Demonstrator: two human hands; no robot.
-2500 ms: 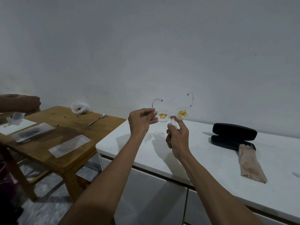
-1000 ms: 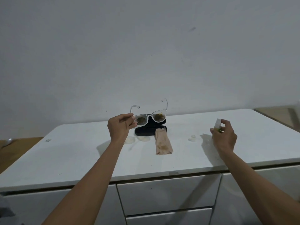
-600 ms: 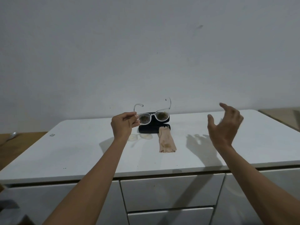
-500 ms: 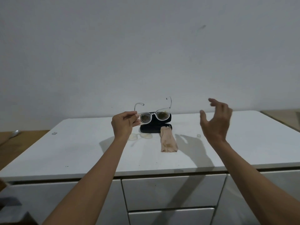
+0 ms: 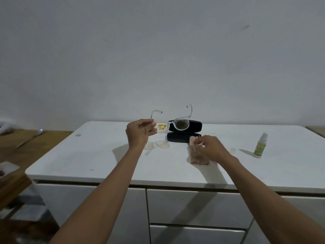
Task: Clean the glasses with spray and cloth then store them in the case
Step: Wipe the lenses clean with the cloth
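Two smeared lenses, clear-framed glasses

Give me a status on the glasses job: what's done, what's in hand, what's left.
Done: the spray stands set down on the counter, so spraying looks finished. In hand: the left hand holds the glasses up, lenses smeared yellow; the right hand is pinching the cloth, which lies on the counter. Left: wipe both lenses, fold the glasses, put them in the open case.
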